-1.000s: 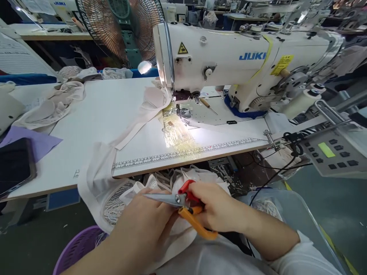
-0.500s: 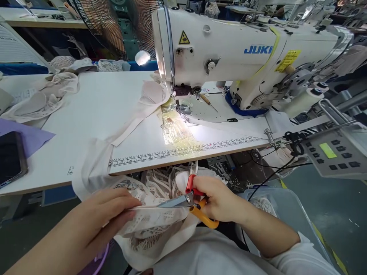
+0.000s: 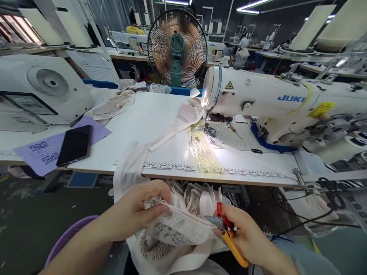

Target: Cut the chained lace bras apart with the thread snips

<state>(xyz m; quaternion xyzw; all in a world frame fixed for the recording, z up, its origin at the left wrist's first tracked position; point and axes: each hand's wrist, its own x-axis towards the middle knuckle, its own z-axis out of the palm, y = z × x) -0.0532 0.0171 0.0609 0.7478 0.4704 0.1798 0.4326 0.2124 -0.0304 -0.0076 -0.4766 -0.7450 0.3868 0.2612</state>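
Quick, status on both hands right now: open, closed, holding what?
Left hand: closed, pinching the edge of the pale lace garment.
Right hand: closed around scissors with red and orange handles.

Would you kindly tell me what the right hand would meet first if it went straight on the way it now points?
Most likely the lace fabric, right by the scissors in the right hand, though depth is unclear.

The left hand point(image 3: 140, 206) pinches, the right hand point(image 3: 246, 233) curls, forearms point(image 3: 88, 237) angled inward
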